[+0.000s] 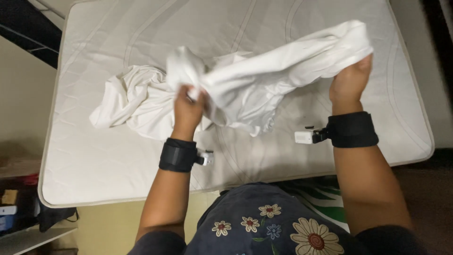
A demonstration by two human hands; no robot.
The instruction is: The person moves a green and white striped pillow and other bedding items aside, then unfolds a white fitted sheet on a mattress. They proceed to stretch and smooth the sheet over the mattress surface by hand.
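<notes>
A crumpled white sheet [255,85] is lifted above a bare quilted mattress [94,156]. My left hand [188,109] grips a bunched part of the sheet near the middle. My right hand [350,82] grips the sheet's other raised end at the right, so the cloth stretches between both hands. The rest of the sheet lies in a heap on the mattress to the left of my left hand. Each wrist wears a black band with a small white device attached.
The mattress edge [141,197] runs close in front of my body. A shelf with small items [19,208] stands at the lower left. A dark floor strip [439,28] lies past the mattress at the right.
</notes>
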